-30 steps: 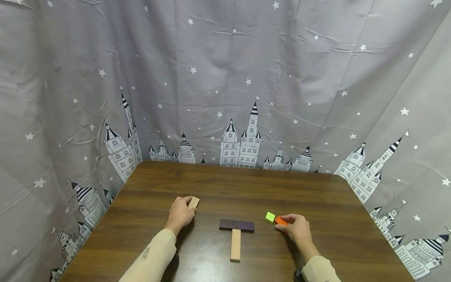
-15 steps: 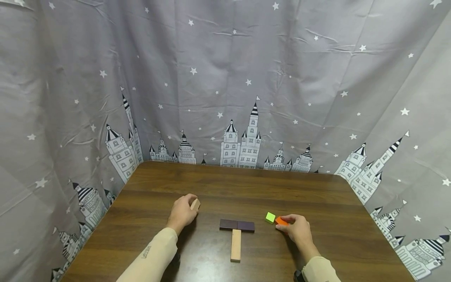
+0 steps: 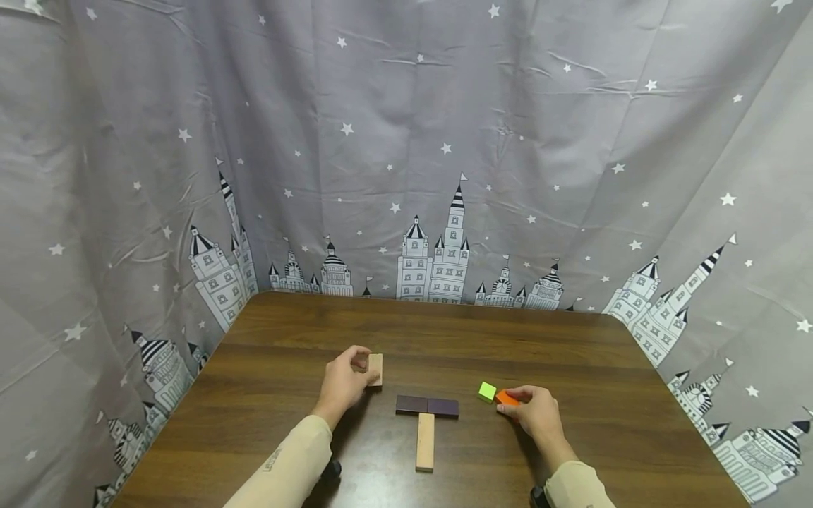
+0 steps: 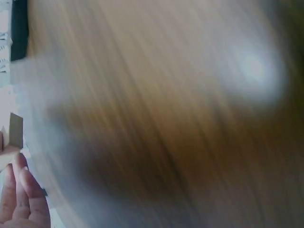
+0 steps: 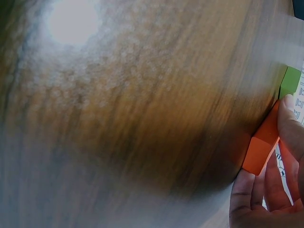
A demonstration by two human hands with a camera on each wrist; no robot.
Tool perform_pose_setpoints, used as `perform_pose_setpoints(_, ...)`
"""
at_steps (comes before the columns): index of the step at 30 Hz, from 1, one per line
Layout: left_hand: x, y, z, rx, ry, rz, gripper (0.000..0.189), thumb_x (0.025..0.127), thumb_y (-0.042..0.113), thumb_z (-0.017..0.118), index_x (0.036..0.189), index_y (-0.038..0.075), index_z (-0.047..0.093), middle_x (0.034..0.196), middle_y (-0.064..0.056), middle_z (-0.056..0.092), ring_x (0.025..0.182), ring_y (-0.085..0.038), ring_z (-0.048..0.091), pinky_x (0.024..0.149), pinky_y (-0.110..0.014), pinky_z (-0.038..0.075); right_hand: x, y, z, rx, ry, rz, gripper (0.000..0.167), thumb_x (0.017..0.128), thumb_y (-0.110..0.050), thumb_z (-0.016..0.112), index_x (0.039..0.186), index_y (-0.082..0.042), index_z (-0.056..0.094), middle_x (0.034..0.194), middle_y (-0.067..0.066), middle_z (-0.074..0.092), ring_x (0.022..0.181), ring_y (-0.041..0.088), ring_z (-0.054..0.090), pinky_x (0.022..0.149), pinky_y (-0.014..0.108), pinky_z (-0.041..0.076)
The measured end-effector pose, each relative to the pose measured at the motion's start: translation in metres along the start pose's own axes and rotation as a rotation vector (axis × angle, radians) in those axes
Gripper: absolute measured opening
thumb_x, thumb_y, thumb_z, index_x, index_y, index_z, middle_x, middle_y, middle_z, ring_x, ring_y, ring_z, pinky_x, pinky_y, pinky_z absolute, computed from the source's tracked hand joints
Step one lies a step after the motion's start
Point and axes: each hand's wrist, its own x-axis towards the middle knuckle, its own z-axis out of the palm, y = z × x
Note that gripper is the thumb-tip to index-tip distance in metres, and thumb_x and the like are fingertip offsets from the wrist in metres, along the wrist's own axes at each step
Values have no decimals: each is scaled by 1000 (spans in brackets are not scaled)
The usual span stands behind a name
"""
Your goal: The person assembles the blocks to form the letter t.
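In the head view my left hand [image 3: 344, 381] pinches a pale wooden block [image 3: 376, 370] between thumb and fingers, just left of and beyond the dark blocks. The left wrist view shows a corner of that block [image 4: 16, 131] by the fingertips. On the right, my right hand [image 3: 535, 414] grips an orange block [image 3: 506, 398] lying on the table. A lime green block [image 3: 487, 392] sits beside the orange one, near my right thumb [image 5: 288, 114] in the right wrist view. Two dark blocks [image 3: 411, 404] lie end to end, and another pale wooden block [image 3: 425, 442] extends from their joint toward me.
Everything lies on a brown wooden table [image 3: 286, 317]. A grey curtain [image 3: 381, 106] with stars and castles hangs behind it and along both sides.
My left hand has moved to the right with the pale wooden block, turning it more upright in the head view. My right hand and the orange block have stayed in place.
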Motion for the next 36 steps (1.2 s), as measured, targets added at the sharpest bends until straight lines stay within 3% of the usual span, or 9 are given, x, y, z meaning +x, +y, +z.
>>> perform_pose_setpoints(8,-3,14,29,-117,-71,-40,36,82,6,83,114,10,69,92,-3,67,85,-20,67,67,-34,54,0,0,1,-5,6,-5,38,71,-14,93,103,0,78,104,19,73,96,35,64,84,50,48)
perform_pose_setpoints(11,-5,19,38,-127,-92,-24,36,83,5,82,116,9,68,93,-3,66,83,-19,66,67,-34,54,0,0,1,-6,4,-4,38,72,-14,92,104,1,78,104,19,73,97,35,64,84,50,48)
perform_pose_setpoints(24,-9,40,62,-81,-162,78,39,85,4,80,122,3,65,96,-5,65,83,-17,66,70,-33,55,2,2,1,-11,2,-4,38,72,-14,92,104,1,77,103,19,73,95,34,64,83,50,49)
perform_pose_setpoints(36,-7,43,74,24,-201,107,39,85,5,80,121,5,65,97,-3,65,79,-15,61,71,-36,53,2,1,1,-3,-5,-2,38,74,-14,91,106,1,77,107,20,72,101,38,63,87,52,47)
